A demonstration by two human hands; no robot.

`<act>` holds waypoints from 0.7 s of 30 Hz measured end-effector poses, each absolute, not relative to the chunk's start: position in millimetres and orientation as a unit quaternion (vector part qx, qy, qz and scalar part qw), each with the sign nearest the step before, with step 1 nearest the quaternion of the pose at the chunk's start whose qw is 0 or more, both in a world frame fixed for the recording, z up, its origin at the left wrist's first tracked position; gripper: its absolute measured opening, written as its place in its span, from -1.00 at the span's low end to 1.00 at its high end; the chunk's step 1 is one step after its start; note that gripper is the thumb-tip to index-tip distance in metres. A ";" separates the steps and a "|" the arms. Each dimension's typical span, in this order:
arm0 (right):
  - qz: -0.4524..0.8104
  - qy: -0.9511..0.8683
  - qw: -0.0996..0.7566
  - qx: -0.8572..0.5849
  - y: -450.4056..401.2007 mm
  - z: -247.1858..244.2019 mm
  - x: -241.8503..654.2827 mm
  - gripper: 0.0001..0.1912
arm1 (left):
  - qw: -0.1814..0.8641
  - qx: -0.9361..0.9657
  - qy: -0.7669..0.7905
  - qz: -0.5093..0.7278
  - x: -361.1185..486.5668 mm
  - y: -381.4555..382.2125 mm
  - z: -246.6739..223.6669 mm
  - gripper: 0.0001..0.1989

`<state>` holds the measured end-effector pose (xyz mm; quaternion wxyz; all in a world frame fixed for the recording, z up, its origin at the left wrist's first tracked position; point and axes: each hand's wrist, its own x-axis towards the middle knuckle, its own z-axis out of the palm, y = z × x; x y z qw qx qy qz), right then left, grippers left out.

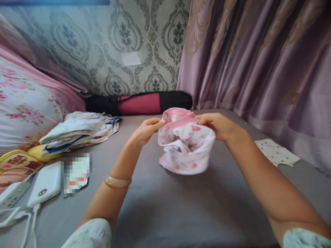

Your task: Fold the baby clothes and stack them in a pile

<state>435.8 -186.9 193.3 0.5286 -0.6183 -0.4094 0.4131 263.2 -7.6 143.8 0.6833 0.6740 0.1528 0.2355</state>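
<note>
A small white garment with pink prints and a pink band hangs between my hands, bunched and slightly blurred, above the grey sheet. At its left edge, my left hand pinches the cloth by the pink band. My right hand grips the other side of the band; some of its fingers are hidden behind the fabric. The garment's lower part sags in a loop. Its exact kind cannot be made out.
A stack of folded clothes lies at left, near a power bank, a power strip and a partly blurred-out phone. A folded patterned cloth lies at right. A black and pink rolled bag lies along the wall.
</note>
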 end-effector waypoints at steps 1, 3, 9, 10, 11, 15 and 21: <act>0.443 -0.382 0.533 -0.611 -191.6 197.9 441.1 -0.90 | 0.715 0.653 0.137 0.210 265.0 -9.5 140.4 -0.67; 0.493 -0.338 0.528 -0.603 -198.8 199.5 451.9 -0.92 | 0.770 0.607 0.113 0.161 269.5 -12.6 130.6 -0.65; 0.460 -0.316 0.526 -0.641 -206.8 179.2 472.8 -0.78 | 0.828 0.523 0.161 0.118 279.6 -21.5 100.7 -0.65; 0.449 -0.316 0.526 -0.649 -207.0 176.8 473.4 -0.76 | 0.824 0.527 0.171 0.117 280.3 -23.9 97.8 -0.64; 0.440 -0.318 0.524 -0.656 -207.1 175.1 473.1 -0.74 | 0.818 0.536 0.177 0.114 280.9 -26.8 95.1 -0.63; 0.415 -0.350 0.500 -0.675 -208.9 175.9 467.6 -0.68 | 0.766 0.599 0.199 0.122 283.4 -39.4 81.8 -0.53; 0.363 -0.419 0.437 -0.708 -219.7 188.7 473.8 -0.59 | 0.722 0.620 0.244 0.185 274.8 -33.2 70.9 -0.62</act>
